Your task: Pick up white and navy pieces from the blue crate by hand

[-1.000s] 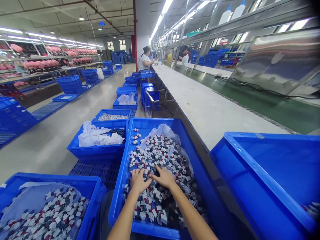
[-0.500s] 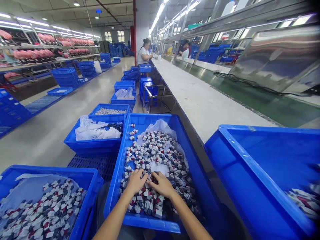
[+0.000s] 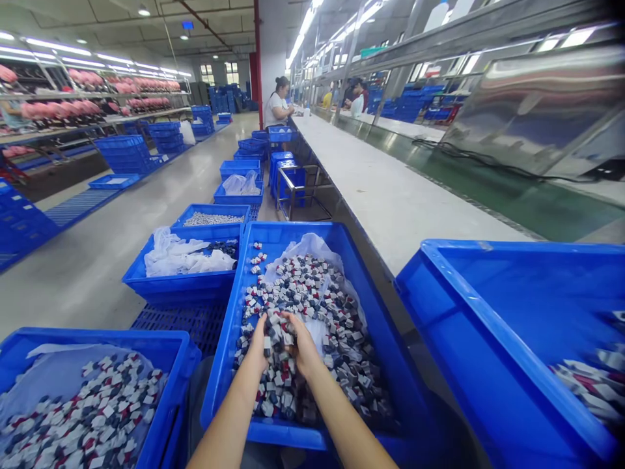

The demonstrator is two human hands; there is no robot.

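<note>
A blue crate (image 3: 229,365) in front of me holds a heap of small white, grey and red parts (image 3: 322,306) on a clear plastic bag. My left hand (image 3: 258,345) and my right hand (image 3: 303,348) are cupped together above the heap. Between the palms sits a scooped handful of the parts (image 3: 277,335). Both forearms reach in from the bottom edge.
A large blue crate (image 3: 488,332) stands at the right on the white workbench (image 3: 390,195), with a few parts in its corner. Another crate of parts (image 3: 97,410) is at the lower left. More blue crates line the aisle. A person sits far off at the bench.
My hands lay flat on the heap before; now they have turned palms inward, closed together and lifted a handful of parts.
</note>
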